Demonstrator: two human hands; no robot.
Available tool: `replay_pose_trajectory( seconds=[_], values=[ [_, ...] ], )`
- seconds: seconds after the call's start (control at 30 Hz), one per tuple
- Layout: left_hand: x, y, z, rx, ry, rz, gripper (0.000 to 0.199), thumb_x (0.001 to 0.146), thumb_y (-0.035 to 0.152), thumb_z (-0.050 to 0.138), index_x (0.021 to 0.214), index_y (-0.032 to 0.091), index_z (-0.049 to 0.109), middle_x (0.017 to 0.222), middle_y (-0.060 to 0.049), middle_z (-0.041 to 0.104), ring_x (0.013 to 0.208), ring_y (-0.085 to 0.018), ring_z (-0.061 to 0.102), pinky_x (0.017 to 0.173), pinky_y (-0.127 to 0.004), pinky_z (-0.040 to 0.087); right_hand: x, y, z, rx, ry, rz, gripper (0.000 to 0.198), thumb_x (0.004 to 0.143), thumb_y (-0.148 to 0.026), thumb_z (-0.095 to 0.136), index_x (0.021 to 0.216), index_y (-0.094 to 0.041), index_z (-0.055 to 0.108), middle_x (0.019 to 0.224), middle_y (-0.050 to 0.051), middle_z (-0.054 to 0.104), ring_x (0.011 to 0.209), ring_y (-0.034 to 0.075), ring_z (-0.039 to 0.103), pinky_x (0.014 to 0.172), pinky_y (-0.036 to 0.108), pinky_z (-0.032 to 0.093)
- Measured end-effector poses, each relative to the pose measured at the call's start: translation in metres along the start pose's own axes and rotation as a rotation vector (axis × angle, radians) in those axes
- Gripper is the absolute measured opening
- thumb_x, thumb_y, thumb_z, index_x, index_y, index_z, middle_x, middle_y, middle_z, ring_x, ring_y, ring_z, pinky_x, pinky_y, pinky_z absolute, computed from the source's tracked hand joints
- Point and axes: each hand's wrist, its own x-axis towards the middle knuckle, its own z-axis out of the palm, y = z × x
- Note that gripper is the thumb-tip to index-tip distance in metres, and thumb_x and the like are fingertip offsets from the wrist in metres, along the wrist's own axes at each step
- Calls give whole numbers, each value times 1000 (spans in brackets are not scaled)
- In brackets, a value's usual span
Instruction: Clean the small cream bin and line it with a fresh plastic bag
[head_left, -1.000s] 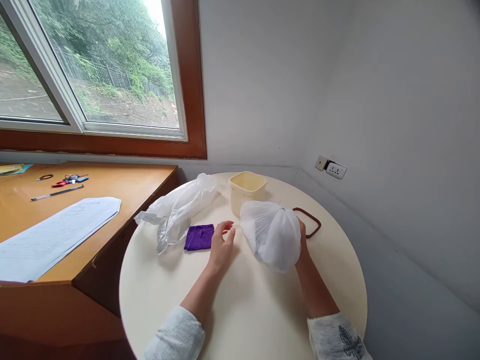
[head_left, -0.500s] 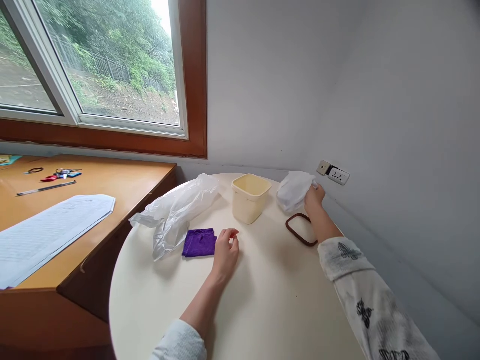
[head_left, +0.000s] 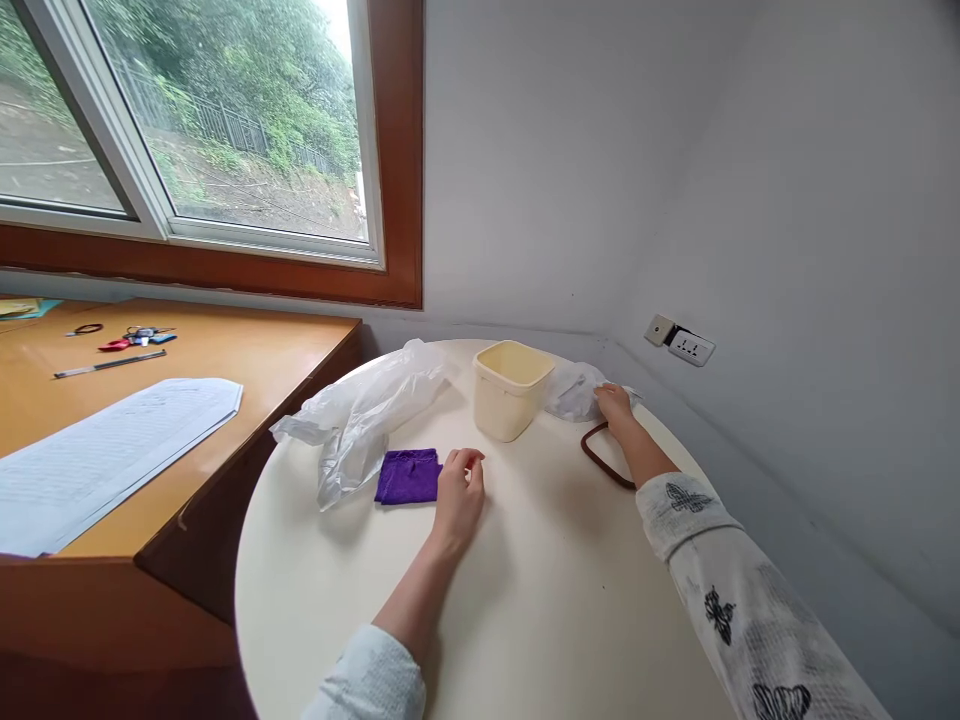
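Note:
My left hand rests on the round table with its fingers loosely bent and apart, holding nothing. Just left of it lies a folded purple cloth. Far to the right, my right hand has closed fingers at a thin white plastic bag; its fingertips are partly hidden. Under that forearm lies a brown rounded ring, partly covered by the arm. A cream plastic tub stands upright and uncovered between the two hands, towards the back.
Another crumpled clear plastic bag spreads over the back left of the white table. On the wooden desk at left are papers, a pen and keys. The wall has a socket.
My right hand has moved lower and slightly left. The white bag under it has sunk flatter onto the table. My left hand stays beside the cloth; the view has shifted slightly.

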Motion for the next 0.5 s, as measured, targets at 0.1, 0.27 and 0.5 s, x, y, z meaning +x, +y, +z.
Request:
replay_pose_trajectory(
  seconds=[0.1,0.27,0.5],
  values=[
    [4,1,-5,-23,79,-17,15,76,20,43,64,20,51,67,0,54,66,-15,50,62,-27,39,-17,-17,-6,16,74,-63,17,84,-24,49,98,-15,55,98,6,59,87,16,56,79,34,45],
    [11,3,-19,-85,252,-28,15,74,19,38,60,20,42,60,2,45,60,-13,44,58,-25,36,-105,-40,-2,63,50,-335,21,75,-16,40,90,-19,55,98,5,58,94,18,52,85,32,39],
    [15,1,-37,-147,398,-39,15,76,23,40,62,20,45,60,2,45,58,-13,44,58,-25,36,-237,-53,45,-16,-576,-743,30,73,-3,36,80,-21,59,92,4,62,93,18,55,86,34,39]
  ],
)
